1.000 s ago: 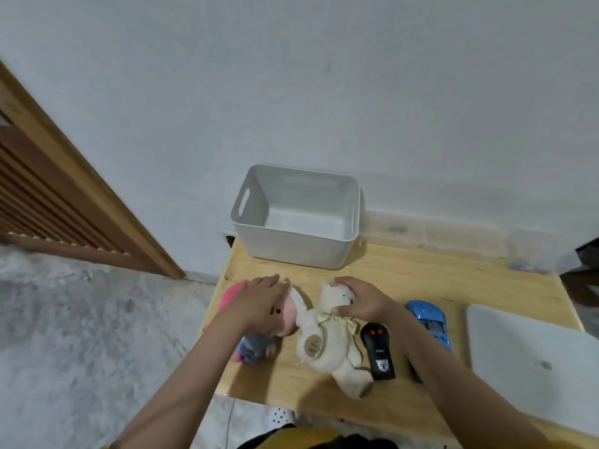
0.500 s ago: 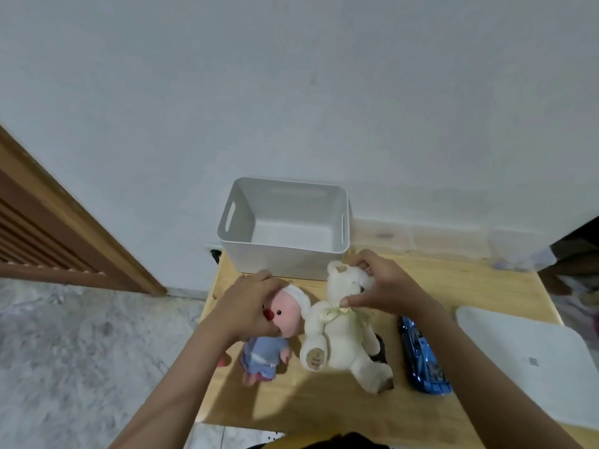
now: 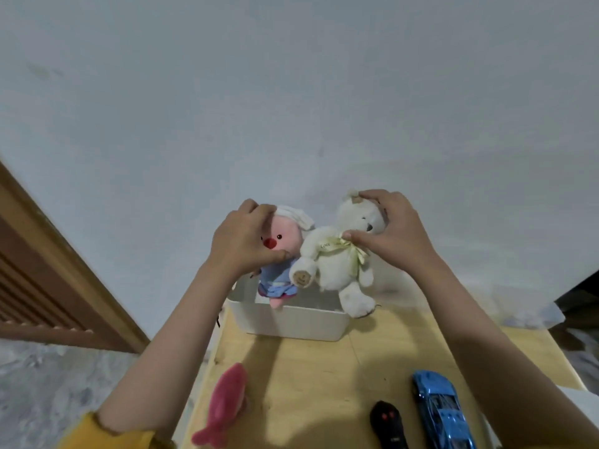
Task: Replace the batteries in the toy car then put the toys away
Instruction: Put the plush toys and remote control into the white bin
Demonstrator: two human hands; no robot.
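Note:
My left hand (image 3: pixel 241 241) grips the head of a pink-faced doll (image 3: pixel 281 254) in a blue dress and white cap. My right hand (image 3: pixel 390 233) grips the head and neck of a white teddy bear (image 3: pixel 337 264) with a pale yellow bow. Both toys hang in the air above the white bin (image 3: pixel 291 317) at the back of the wooden table (image 3: pixel 311 371). The blue toy car (image 3: pixel 442 409) lies at the front right of the table, with the black remote control (image 3: pixel 387 424) just left of it.
A pink plush fish (image 3: pixel 223 406) lies near the table's front left edge. A wooden door frame (image 3: pixel 58 270) stands to the left over grey floor. A white wall rises directly behind the bin. A white board's corner shows at the far right.
Both hands have lifted the doll and the teddy bear off the table and carried them up over the white bin. The pink fish under the doll is now uncovered.

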